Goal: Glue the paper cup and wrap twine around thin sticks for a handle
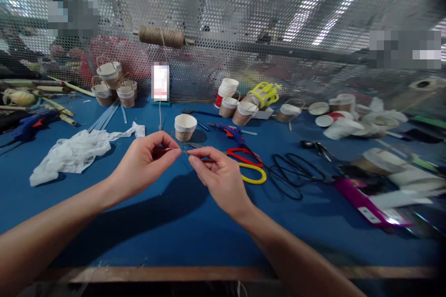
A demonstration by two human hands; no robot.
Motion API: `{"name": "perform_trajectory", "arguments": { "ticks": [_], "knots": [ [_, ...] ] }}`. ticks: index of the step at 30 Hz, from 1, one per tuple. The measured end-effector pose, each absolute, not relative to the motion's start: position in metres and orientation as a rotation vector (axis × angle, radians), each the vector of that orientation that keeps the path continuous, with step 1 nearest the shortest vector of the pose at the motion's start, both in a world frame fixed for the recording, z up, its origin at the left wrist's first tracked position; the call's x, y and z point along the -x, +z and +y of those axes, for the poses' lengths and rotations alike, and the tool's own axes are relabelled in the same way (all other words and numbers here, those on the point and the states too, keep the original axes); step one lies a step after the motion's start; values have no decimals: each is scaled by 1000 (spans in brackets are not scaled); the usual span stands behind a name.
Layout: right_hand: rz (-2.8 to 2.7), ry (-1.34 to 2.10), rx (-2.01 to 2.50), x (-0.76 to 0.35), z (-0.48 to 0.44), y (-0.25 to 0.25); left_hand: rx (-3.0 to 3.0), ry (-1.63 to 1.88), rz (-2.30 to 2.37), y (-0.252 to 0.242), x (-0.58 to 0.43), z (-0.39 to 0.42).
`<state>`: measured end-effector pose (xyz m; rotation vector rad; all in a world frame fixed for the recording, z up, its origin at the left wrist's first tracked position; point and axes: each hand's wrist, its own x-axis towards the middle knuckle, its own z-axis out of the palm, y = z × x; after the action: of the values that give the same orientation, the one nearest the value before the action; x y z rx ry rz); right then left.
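Between my two hands, over the middle of the blue table (146,236), runs a short piece of twine (170,149). The thumb and forefinger of my left hand (148,160) pinch one end. My right hand (218,176) pinches the other side, fingertips close to those of the left. Just behind the hands stands a small cup (185,129), white at the top and wrapped in brown twine below. Scissors with red and yellow handles (254,174) lie right of my right hand, their blades partly hidden behind it.
A twine spool (162,37) hangs on the perforated screen. White lace cloth (75,151) lies left; a blue glue gun (230,133) sits behind the scissors. Finished baskets (109,76) stand at the back left. Right are a black cable (292,171) and a purple power strip (369,202).
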<state>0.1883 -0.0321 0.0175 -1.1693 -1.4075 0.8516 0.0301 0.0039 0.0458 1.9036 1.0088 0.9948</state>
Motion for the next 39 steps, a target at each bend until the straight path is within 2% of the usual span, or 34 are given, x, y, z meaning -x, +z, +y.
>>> {"name": "perform_trajectory", "arguments": {
  "ticks": [4,10,24,39],
  "knots": [
    [-1448,794,1180,-188,-32,18,-2227,1052,960,45,-27,3],
    [-1669,499,1164,-188,-33,16,-2600,1077,826,48,-24,5],
    [-1720,350,1178,-190,-35,18,-2485,843,948,52,-22,14],
    [-1878,169,1122,-192,-35,16,-2600,902,824,57,-23,6]
  ]
}}
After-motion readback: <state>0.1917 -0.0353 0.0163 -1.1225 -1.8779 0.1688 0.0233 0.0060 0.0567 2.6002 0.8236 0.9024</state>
